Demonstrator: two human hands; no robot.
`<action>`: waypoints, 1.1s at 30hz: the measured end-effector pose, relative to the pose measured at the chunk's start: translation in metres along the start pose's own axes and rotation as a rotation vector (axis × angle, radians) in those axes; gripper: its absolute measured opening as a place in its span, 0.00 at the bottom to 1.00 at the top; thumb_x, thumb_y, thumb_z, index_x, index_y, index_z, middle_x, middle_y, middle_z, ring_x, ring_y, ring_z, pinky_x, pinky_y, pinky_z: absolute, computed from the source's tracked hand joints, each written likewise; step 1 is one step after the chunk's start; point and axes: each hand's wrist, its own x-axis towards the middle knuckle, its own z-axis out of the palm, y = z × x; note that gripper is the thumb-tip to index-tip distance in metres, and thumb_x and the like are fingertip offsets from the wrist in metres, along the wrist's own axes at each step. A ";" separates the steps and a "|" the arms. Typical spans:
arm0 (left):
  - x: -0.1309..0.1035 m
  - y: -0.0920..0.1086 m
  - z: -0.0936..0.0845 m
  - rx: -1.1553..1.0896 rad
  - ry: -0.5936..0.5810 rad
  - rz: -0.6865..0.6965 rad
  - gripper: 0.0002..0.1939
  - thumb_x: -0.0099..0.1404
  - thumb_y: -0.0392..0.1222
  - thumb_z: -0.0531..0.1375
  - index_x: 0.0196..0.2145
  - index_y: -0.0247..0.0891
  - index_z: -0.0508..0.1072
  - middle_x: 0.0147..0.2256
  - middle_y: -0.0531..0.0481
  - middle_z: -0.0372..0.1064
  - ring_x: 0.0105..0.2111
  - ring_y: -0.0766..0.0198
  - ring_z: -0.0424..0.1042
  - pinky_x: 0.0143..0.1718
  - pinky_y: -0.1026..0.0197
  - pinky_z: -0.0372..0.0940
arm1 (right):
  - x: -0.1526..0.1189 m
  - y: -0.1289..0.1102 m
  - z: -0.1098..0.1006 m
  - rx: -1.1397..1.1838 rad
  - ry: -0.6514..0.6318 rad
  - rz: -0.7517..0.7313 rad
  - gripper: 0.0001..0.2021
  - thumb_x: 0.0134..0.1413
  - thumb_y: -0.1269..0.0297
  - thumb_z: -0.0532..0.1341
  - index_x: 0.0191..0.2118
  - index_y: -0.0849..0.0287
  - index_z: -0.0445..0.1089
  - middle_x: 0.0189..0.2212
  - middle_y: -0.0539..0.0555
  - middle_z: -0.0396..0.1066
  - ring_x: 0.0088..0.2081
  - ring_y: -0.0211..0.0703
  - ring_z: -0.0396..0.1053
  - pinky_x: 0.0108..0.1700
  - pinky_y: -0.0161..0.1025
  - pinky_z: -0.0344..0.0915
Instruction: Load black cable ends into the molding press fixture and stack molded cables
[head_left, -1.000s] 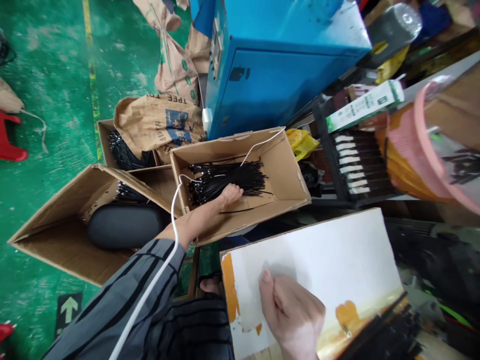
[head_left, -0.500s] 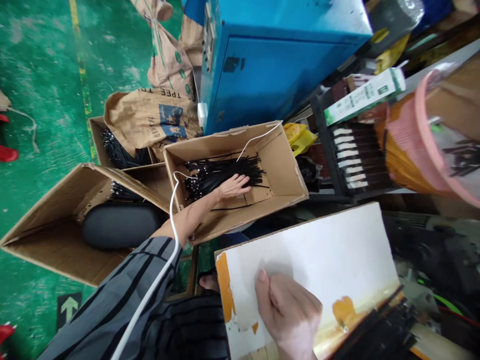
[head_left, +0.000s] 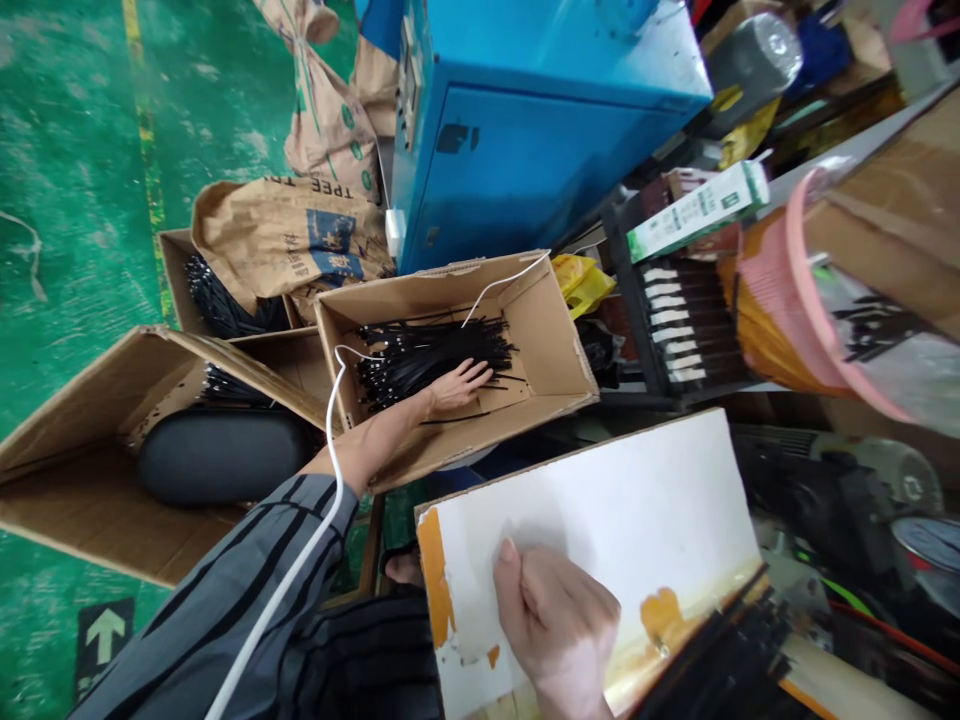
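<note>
My left hand (head_left: pixel 459 386) reaches into an open cardboard box (head_left: pixel 551 350), its fingers stretched out and apart. It lies palm down at the near edge of a pile of thin black strips (head_left: pixel 420 362) with small pale ends. A white cord (head_left: pixel 336 440) runs across my left forearm and into that box. Over a white board (head_left: pixel 645 490) with torn orange patches, my right hand (head_left: pixel 555 620) is closed in a fist, thumb along its side. Nothing sticks out of the fist, and its inner side is hidden.
At left, another cardboard box (head_left: pixel 97 520) contains a dark rounded object (head_left: pixel 225 457). A brown paper sack (head_left: pixel 262 230) lies on a box behind. The blue cabinet (head_left: pixel 525 170) stands beyond. Right are a pink basket (head_left: pixel 799 250) and a bundle of black strips (head_left: pixel 712 650).
The whole view has shifted slightly, so most things sit further left. My left hand stays at the black strips with fingers spread; my right fist stays over the white board.
</note>
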 end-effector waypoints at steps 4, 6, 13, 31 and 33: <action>0.004 0.005 -0.001 0.035 -0.036 -0.101 0.14 0.70 0.37 0.59 0.46 0.30 0.83 0.69 0.31 0.59 0.71 0.36 0.54 0.70 0.31 0.51 | 0.000 -0.001 0.000 0.008 0.005 0.001 0.24 0.63 0.77 0.64 0.24 0.56 0.49 0.19 0.43 0.45 0.22 0.35 0.42 0.27 0.43 0.41; 0.007 0.008 -0.002 0.045 -0.063 -0.136 0.14 0.70 0.37 0.59 0.45 0.32 0.84 0.67 0.33 0.62 0.71 0.37 0.54 0.71 0.32 0.50 | 0.001 -0.001 0.000 0.007 0.001 0.001 0.24 0.63 0.77 0.64 0.23 0.56 0.49 0.19 0.43 0.45 0.22 0.35 0.42 0.27 0.43 0.41; 0.016 0.028 -0.004 0.046 -0.170 -0.238 0.13 0.69 0.36 0.59 0.44 0.37 0.85 0.66 0.37 0.65 0.71 0.37 0.54 0.71 0.29 0.46 | 0.001 -0.002 -0.001 -0.009 0.006 0.011 0.24 0.62 0.77 0.64 0.23 0.56 0.50 0.19 0.43 0.46 0.23 0.35 0.42 0.27 0.42 0.41; 0.026 0.029 0.001 -0.042 -0.298 -0.266 0.16 0.70 0.42 0.65 0.54 0.36 0.76 0.65 0.40 0.64 0.68 0.44 0.60 0.69 0.31 0.52 | 0.002 -0.003 0.000 -0.056 0.008 0.004 0.24 0.65 0.75 0.62 0.22 0.56 0.50 0.18 0.43 0.48 0.21 0.34 0.42 0.26 0.42 0.42; 0.021 0.032 0.000 -0.050 -0.285 -0.251 0.11 0.68 0.37 0.65 0.49 0.36 0.79 0.66 0.40 0.64 0.69 0.43 0.58 0.70 0.30 0.48 | 0.002 -0.003 0.000 -0.054 0.010 0.007 0.24 0.65 0.75 0.62 0.22 0.56 0.50 0.18 0.43 0.47 0.21 0.34 0.42 0.26 0.42 0.41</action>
